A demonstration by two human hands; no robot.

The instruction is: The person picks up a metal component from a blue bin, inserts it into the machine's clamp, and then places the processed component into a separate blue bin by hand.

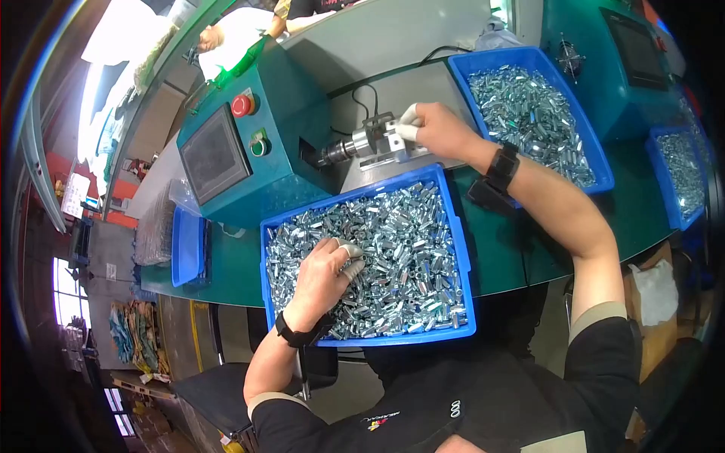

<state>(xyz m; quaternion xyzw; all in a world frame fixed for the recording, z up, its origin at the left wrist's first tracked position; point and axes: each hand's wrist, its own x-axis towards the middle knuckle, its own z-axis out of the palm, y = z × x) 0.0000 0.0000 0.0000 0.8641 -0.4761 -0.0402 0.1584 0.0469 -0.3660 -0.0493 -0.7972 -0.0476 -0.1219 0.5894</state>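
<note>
Reaching into blue tray (pixel 462 264) at near edge of bench (pixel 498 257), half-curled left hand (pixel 325 273) touches shiny silver pieces (pixel 400 257), grip unclear; right hand (pixel 436 132), nearly closed, touches metal fixture (pixel 395 141), hold unclear; black shirt (pixel 468 377) lettered.

Can see small silver parts (pixel 404 257) heaped loose in the blue tray (pixel 467 302), elongated, shiny, pointing every which way, spread from left edge to right and into the near right corner; can also see a blocky silver fixture (pixel 396 143), partly hidden, beyond the far edge, near the far right corner
</note>
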